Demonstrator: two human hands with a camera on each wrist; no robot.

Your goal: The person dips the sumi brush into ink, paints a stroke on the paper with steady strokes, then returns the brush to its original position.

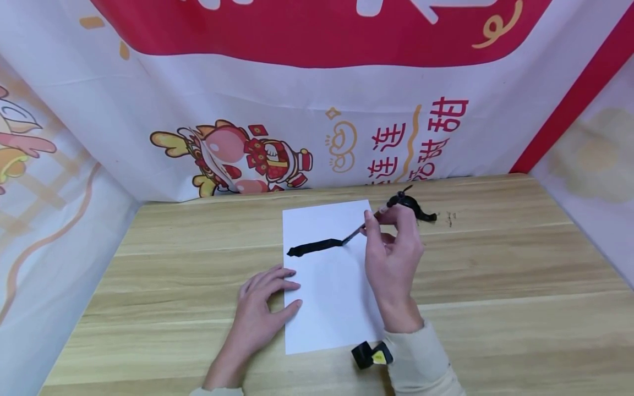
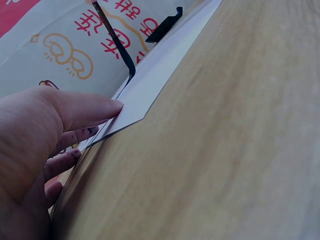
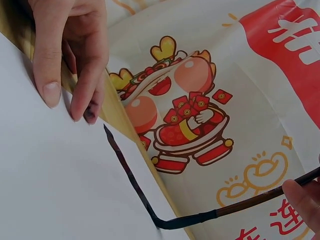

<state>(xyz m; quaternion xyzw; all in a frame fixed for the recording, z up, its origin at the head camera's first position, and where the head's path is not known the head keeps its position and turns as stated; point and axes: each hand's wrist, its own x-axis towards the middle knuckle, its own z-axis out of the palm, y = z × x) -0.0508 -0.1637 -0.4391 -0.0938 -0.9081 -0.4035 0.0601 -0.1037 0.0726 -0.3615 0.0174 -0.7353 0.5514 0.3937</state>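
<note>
A white sheet of paper (image 1: 329,308) lies on the wooden table. My right hand (image 1: 396,253) pinches a thin, brown-handled brush (image 3: 240,205) between thumb and fingers. The brush tip is bent against the paper, at the right end of a thick black stroke (image 1: 314,247). That stroke runs from near the sheet's left edge toward its middle. My left hand (image 1: 264,305) rests on the left edge of the paper with spread, relaxed fingers. Dark smudges mark some left fingertips (image 2: 92,131).
A black object with a curved end (image 1: 421,212) lies behind my right hand, partly hidden, with small dark marks beside it. Close to my right sleeve (image 1: 421,357) is a small black item with a yellow label (image 1: 364,356). A printed cloth (image 1: 297,99) hangs behind the table (image 1: 495,264).
</note>
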